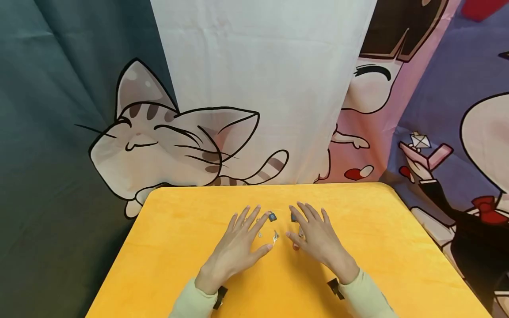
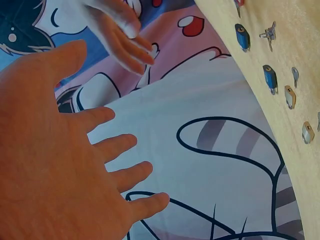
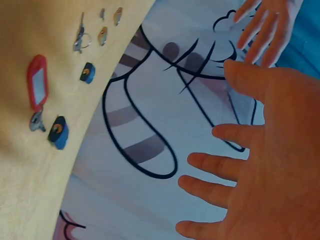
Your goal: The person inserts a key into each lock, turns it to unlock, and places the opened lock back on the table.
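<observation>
1. While the left hand (image 1: 238, 247) and right hand (image 1: 320, 238) spread their fingers, grasping nothing, two blue padlocks (image 1: 272, 217) lie near the index fingertips.
2. Padlocks: probably rigid, slick, dense; pinch by the body.
3. Right wrist view: red key tag (image 3: 38, 82) whole; head view: mostly hidden by the right thumb.

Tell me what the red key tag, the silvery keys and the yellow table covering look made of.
Red key tag: probably plastic, evenly coloured with a crisp rounded outline.
Silvery keys: almost certainly metal, with bright glints on thin, hard-edged shapes.
Yellow table covering: perhaps soft fabric, matte and faintly mottled; the pictures don't settle it.
</observation>
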### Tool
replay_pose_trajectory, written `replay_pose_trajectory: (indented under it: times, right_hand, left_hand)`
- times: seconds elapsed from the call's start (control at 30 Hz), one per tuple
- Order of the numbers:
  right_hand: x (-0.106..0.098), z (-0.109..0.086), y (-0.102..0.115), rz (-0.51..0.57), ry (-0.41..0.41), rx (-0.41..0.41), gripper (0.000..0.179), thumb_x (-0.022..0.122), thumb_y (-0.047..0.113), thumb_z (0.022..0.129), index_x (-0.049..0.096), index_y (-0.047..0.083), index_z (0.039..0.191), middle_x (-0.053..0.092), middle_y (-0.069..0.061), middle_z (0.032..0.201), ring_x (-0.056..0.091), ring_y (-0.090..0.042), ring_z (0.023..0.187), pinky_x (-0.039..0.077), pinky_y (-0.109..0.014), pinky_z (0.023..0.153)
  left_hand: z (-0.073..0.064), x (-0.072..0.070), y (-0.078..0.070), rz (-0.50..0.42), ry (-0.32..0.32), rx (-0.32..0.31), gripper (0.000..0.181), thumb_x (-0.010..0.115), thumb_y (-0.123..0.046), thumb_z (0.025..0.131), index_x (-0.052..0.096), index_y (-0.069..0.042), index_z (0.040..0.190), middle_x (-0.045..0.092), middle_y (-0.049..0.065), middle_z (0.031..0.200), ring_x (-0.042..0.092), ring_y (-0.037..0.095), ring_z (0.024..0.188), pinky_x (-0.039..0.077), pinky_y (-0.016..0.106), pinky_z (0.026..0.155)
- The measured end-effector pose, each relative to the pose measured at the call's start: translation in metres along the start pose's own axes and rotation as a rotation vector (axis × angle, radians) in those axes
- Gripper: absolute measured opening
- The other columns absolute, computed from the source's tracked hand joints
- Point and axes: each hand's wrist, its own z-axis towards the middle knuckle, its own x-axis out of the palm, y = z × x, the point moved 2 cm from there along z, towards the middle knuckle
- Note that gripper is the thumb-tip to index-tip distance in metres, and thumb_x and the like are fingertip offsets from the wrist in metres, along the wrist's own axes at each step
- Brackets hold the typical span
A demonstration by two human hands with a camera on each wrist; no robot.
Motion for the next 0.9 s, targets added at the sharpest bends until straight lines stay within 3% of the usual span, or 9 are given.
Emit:
replay_pose_trajectory:
  times: [0.3,0.63,0.9]
  right_hand:
    - [0.018,0.011,-0.019,-0.002,-0.012,0.067,0.066,0.067,0.044,0.091,0.048,0.012,0.145,0.053,-0.017,0.143,0.049,-0.040,0.132,0.033,-0.066,0.108]
    - [0.037,0.023,-0.032,-0.009,0.085,0.137,0.062,0.068,0.041,0.091,0.051,0.009,0.141,0.057,-0.019,0.136,0.053,-0.041,0.124,0.046,-0.061,0.096]
    - [0.049,0.029,-0.043,0.042,0.187,0.256,0.053,0.069,0.038,0.090,0.060,0.001,0.126,0.065,-0.019,0.118,0.066,-0.036,0.100,0.055,-0.053,0.082]
  left_hand:
    - [0.002,-0.002,-0.001,0.000,0.004,0.002,0.076,0.043,-0.065,0.096,0.008,-0.037,0.157,0.007,-0.005,0.166,0.005,0.025,0.155,0.012,0.057,0.123]
    - [0.003,0.002,0.000,-0.022,0.019,0.005,0.075,0.044,-0.064,0.096,0.015,-0.032,0.158,0.008,-0.003,0.166,0.007,0.027,0.155,0.011,0.056,0.123]
    - [0.003,0.006,-0.002,-0.031,0.026,0.018,0.075,0.045,-0.063,0.096,0.014,-0.034,0.157,0.007,-0.004,0.166,0.004,0.025,0.155,0.011,0.055,0.123]
